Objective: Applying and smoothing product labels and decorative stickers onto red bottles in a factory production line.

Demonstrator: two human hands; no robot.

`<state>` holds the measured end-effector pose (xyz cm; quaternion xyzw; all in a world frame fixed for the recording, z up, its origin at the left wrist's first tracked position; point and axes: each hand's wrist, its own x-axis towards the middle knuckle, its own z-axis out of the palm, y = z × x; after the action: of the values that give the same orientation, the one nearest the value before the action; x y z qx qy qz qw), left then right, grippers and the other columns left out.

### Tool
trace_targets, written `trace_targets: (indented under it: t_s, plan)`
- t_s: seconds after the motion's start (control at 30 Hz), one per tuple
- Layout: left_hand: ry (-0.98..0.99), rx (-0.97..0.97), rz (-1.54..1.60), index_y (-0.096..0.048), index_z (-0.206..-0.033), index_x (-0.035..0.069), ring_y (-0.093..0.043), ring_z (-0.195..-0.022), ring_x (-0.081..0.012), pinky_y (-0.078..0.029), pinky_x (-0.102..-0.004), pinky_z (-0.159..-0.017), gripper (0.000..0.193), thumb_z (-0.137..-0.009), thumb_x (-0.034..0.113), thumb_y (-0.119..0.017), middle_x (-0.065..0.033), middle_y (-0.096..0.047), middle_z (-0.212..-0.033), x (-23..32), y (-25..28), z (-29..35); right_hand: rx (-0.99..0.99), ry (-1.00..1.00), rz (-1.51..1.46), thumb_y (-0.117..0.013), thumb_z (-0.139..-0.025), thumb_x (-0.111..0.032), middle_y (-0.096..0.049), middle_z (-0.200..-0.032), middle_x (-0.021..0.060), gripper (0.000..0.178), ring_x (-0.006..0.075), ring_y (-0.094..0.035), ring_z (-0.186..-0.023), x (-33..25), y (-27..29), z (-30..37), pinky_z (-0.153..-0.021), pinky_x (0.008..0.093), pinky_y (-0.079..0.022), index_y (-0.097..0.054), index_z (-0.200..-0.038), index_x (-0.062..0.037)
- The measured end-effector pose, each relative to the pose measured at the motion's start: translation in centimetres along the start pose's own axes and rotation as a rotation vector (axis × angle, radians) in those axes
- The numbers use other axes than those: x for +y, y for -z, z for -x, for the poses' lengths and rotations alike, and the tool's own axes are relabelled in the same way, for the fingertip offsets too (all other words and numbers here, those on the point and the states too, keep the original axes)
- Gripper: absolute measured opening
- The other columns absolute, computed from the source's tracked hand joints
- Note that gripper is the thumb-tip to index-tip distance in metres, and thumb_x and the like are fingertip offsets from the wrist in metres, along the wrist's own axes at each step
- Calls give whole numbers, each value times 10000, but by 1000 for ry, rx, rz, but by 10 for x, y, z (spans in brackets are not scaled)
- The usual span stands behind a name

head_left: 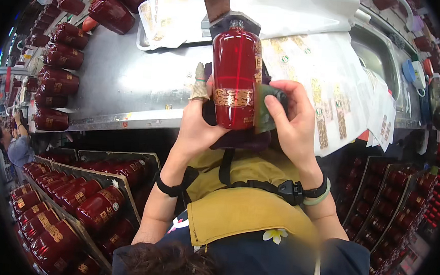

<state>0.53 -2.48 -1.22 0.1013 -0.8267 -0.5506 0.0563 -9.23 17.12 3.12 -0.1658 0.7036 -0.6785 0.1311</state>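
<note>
A dark red glass bottle (233,83) with gold patterned decoration lies in front of me, its neck pointing away toward a dark holder (221,20). A dark cloth (242,141) lies beneath its near end. My left hand (197,121) is at the bottle's left side and steadies it, a pale finger cot (200,83) on one finger. In my right hand (294,119) is a flat green pad (267,107), pinched between thumb and fingers and pressed against the bottle's right side. The fingertips behind the bottle are hidden.
Decal sheets (329,88) with gold patterns cover the right of the metal table (116,96). A tray (144,39) holds more sheets at the back. Red bottles (57,81) line the table's left edge. Crates of bottles (100,206) stand below on both sides. A metal sink (374,48) is at right.
</note>
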Motion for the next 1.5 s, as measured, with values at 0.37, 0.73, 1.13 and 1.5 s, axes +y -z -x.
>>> trace_targets:
  t_s: [0.37, 0.73, 1.13, 1.5]
  plan:
    - [-265, 272, -276, -389, -1556, -60, -383, -1477, -493, -289, -579, -1209, 966, -749, 132, -884, -276, -453, -1565, 36, -11, 11, 6, 43, 154, -757, -904, -60, -711, -826, 58, 175, 89, -625, -689, -12, -11, -7, -612, 260, -474, -656, -1034, -1]
    - [-275, 214, -31, -202, -1635, -32, -419, -1469, -450, -389, -460, -1177, 1221, -719, 255, -956, -305, -380, -1609, 36, -8, 12, 128, 131, 171, -761, -926, -85, -734, -867, 55, 206, 83, -664, -768, -34, -8, -21, -693, 256, -530, -694, -1097, 7]
    - [-439, 386, -605, -591, -1445, 10, -515, -1316, -472, -465, -515, -1074, 865, -669, 174, -935, -271, -437, -1582, 34, -34, 17, 183, 171, 191, -679, -968, -37, -717, -1070, 105, 267, 156, -680, -927, -11, 25, -14, -844, 293, -529, -675, -1231, 11]
    - [-376, 304, -420, -444, -1480, -126, -582, -1255, -473, -490, -484, -1053, 926, -702, 86, -900, -317, -527, -1468, 7, -20, 20, 192, 247, 239, -673, -959, -2, -701, -1127, 116, 345, 181, -673, -978, -13, 25, -11, -892, 316, -522, -645, -1303, -17]
